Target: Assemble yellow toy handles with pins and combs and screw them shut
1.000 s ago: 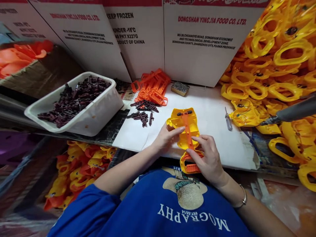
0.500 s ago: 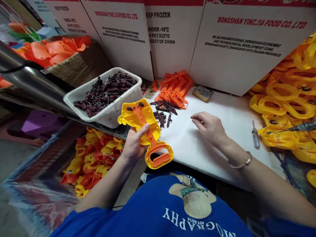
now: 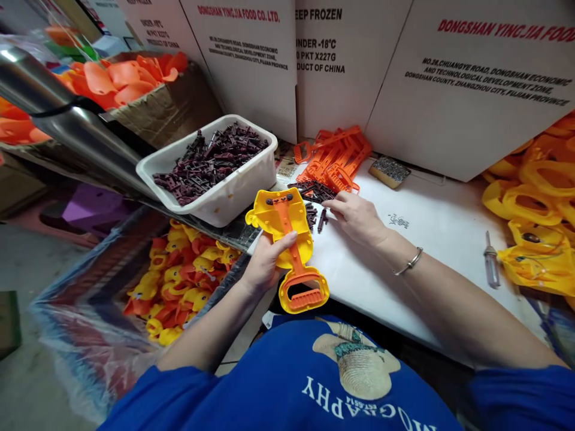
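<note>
My left hand [image 3: 265, 263] is closed around a yellow plastic toy shell half [image 3: 294, 245], thumb on top. Its hollow inside faces up, and an orange handle piece [image 3: 287, 218] lies along its middle, ending in a ribbed grip. Two small dark knobs sit near its top. My right hand [image 3: 357, 218] is at the edge of a loose pile of small dark plastic parts [image 3: 312, 191], its fingers bent together and the fingertips by the nearest parts. Whatever may be between those fingertips is hidden.
A white tub [image 3: 265, 173] of dark parts stands at left, beside orange frames [image 3: 336, 155]. A block [image 3: 390, 172], small screws [image 3: 398, 221] and a screwdriver [image 3: 491, 260] lie on the white table [image 3: 431, 287]. Yellow shells [image 3: 534, 257] are heaped right; a lined crate [image 3: 85, 287] holds duck-like toys.
My right hand has moved left to the dark parts and its fingers have drawn together. The small screws on the table are uncovered. My left hand still holds the yellow shell; the view has shifted.
</note>
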A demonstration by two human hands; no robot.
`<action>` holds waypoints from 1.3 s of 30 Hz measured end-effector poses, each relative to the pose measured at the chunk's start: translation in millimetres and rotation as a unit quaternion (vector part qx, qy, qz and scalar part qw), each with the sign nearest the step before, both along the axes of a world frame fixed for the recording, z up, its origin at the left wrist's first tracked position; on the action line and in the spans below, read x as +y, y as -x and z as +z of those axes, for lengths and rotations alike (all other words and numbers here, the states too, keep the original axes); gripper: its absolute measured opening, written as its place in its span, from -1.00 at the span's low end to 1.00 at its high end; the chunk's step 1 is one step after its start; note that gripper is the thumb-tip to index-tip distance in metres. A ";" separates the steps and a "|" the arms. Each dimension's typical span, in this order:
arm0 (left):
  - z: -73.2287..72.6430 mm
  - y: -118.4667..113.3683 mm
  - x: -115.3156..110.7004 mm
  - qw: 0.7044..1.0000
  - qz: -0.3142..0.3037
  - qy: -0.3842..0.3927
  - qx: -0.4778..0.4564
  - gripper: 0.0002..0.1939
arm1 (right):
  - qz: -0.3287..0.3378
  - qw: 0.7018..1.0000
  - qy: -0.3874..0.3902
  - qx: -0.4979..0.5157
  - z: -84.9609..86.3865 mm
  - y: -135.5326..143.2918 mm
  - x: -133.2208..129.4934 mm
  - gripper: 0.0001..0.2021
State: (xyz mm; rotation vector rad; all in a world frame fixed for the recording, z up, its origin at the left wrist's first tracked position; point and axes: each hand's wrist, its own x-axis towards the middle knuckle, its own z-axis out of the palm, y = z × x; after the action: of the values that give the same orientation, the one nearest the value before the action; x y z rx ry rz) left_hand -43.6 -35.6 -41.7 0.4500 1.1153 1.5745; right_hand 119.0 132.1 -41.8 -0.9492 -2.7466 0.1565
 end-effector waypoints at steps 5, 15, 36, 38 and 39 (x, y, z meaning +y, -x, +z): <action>-5.7 -3.4 2.4 1.000 -0.005 -0.001 0.003 -0.32 | -0.031 0.996 -0.067 -0.044 5.9 18.5 8.6 -0.69; -8.0 3.6 3.1 1.000 0.006 -0.011 -0.002 -0.44 | 0.135 0.982 -0.077 -0.108 16.6 62.1 25.7 -0.68; 10.6 -44.2 20.1 0.988 -0.152 -0.029 -0.011 -0.54 | -0.062 0.796 0.474 0.372 51.3 -60.8 -34.9 -0.76; 9.7 -58.4 22.5 0.982 -0.184 -0.030 0.003 -0.56 | -0.091 0.754 0.513 0.399 47.3 -79.0 -51.4 -0.70; 9.2 -65.1 23.6 0.980 -0.198 -0.033 0.011 -0.55 | -0.106 0.735 0.529 0.412 44.8 -86.5 -58.3 -0.66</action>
State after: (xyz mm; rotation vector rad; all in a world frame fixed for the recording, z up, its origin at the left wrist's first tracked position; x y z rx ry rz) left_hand 21.5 -12.0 -32.5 0.6903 0.9236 1.2588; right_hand 205.5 73.8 3.0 -0.9968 -1.5314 1.7368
